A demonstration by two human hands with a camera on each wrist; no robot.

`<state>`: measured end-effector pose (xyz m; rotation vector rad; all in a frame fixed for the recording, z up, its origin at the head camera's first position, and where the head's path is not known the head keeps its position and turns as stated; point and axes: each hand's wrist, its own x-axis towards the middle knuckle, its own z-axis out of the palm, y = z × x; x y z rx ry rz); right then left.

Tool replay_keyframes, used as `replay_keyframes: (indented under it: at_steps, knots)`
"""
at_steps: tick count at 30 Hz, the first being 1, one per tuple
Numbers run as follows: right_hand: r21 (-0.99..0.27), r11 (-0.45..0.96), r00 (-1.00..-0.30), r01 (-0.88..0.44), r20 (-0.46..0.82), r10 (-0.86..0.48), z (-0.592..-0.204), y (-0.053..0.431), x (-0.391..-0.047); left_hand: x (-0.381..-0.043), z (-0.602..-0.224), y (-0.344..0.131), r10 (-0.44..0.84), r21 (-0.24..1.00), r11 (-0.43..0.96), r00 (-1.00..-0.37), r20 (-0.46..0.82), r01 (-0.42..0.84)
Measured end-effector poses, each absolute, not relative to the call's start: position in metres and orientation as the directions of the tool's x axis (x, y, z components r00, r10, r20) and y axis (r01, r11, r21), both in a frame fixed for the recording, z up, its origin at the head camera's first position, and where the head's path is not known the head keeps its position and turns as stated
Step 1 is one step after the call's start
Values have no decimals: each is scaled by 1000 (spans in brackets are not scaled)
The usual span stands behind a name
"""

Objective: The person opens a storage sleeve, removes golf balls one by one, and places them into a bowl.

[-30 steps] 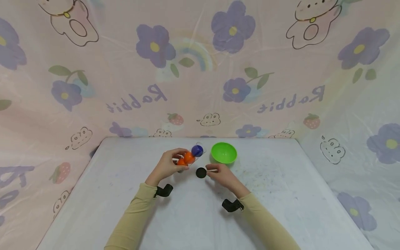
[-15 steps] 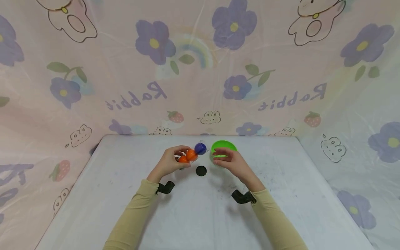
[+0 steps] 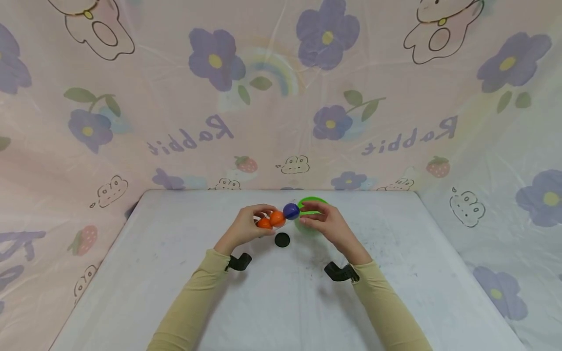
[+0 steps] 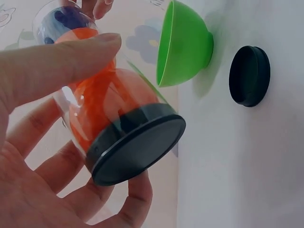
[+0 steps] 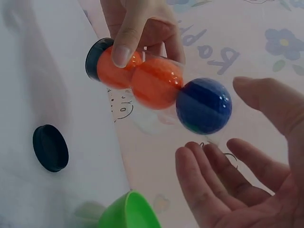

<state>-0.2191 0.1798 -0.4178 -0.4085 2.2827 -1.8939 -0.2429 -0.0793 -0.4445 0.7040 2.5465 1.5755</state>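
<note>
My left hand (image 3: 245,225) grips a clear plastic tube (image 4: 76,107), tilted with its mouth toward the right. A black cap (image 4: 140,147) covers its lower end. Two orange balls (image 5: 156,83) sit in the tube, and a blue ball (image 5: 204,106) is at the mouth end. My right hand (image 3: 327,222) is held beside that end, thumb and fingers spread around the blue ball, with gaps visible in the right wrist view. A loose black lid (image 3: 282,240) lies on the table below the hands.
Behind my right hand stands a green bowl (image 4: 187,45), partly covered by that hand in the head view. The white table (image 3: 281,302) ends at a patterned cloth backdrop (image 3: 281,146), which also hangs along both sides.
My right hand has left the spot beside the black lid and risen to the tube's mouth. My left hand has brought the tube rightward, so the blue ball is now near the right fingers.
</note>
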Motion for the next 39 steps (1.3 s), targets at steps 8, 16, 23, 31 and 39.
replay_keyframes:
  at_steps: [8, 16, 23, 31, 39]
  knots:
    - [-981, 174, -965, -81, 33, -260, -416, 180, -219, -243, -443, -74, 423, 843, 393, -886, 189, 367]
    - [-975, 215, -970, -52, -2, -244, -407, 181, -214, -241, -443, -71, 435, 833, 403, -880, 191, 380]
    - [-972, 227, -968, -65, 7, -250, -392, 177, -202, -239, -442, -69, 444, 815, 415, -872, 206, 404]
    - [-968, 247, -966, -42, -24, -257, -395, 179, -201, -239, -441, -68, 449, 795, 436, -868, 214, 422]
    - [-971, 237, -963, -14, -51, -266, -406, 184, -206, -239, -441, -67, 451, 781, 458, -868, 208, 425]
